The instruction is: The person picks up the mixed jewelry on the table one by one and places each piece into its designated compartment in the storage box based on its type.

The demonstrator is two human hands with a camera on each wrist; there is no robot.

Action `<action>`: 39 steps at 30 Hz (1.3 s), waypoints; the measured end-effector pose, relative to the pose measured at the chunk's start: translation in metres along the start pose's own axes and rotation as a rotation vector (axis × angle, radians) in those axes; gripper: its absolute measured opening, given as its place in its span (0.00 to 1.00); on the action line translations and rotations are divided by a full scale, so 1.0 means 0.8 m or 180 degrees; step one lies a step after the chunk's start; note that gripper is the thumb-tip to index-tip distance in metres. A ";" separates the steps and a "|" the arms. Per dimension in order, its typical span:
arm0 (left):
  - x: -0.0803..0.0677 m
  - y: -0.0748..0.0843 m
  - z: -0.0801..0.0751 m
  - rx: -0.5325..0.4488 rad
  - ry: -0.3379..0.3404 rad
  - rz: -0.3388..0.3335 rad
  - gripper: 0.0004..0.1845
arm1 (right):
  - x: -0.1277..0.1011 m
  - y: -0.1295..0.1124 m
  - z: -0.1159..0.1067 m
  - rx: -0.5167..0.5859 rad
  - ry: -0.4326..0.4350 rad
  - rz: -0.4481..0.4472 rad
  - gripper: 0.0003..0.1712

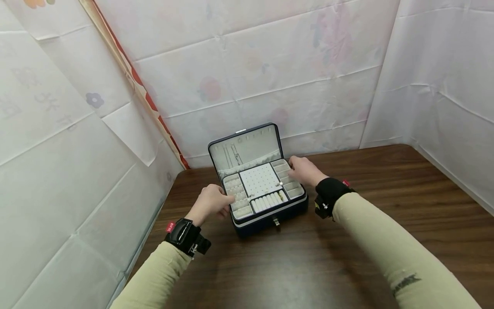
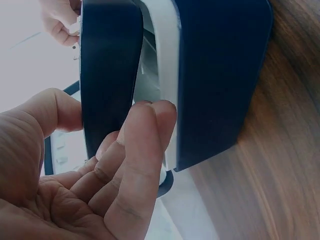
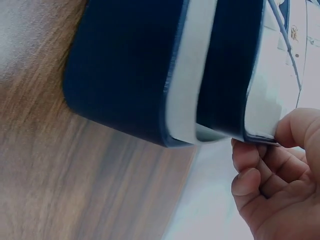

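Observation:
A dark blue jewelry box (image 1: 258, 225) stands on the table with its lid (image 1: 256, 146) up. Its lift-out tray (image 2: 107, 65) sits raised at the sides, with a gap over the box's white inner rim (image 3: 185, 95). My left hand (image 1: 210, 201) pinches the tray's left wall between thumb and fingers. At the right side, my right hand (image 1: 304, 171) grips the tray's edge near the back corner, thumb inside and fingers under it. The tray has small side compartments, a dotted earring panel (image 1: 259, 179) and ring rolls (image 1: 266, 202).
Thin necklaces (image 1: 236, 154) hang inside the lid. Small earrings (image 1: 279, 184) sit at the panel's front corner. A metal clasp (image 1: 276, 222) is on the box front. The brown wooden table (image 1: 378, 189) meets white sheet-covered walls (image 1: 247, 81) behind and to the left.

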State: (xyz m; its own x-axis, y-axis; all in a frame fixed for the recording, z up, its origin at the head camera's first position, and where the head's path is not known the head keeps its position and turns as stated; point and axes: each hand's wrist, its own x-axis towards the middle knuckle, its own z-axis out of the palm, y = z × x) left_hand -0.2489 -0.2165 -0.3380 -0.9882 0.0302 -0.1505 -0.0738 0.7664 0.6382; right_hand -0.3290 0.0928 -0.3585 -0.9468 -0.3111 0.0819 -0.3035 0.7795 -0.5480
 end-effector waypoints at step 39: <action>0.031 0.009 0.031 0.0390 -0.0162 0.0032 0.16 | -0.020 0.020 -0.009 -0.0305 -0.0175 0.0363 0.12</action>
State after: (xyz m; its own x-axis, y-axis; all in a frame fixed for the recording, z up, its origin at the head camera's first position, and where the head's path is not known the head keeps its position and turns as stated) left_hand -0.2705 -0.1940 -0.3556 -0.9804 0.0685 -0.1847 -0.0438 0.8384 0.5433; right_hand -0.3195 0.1139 -0.3627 -0.9693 -0.2447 -0.0235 -0.2055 0.8590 -0.4690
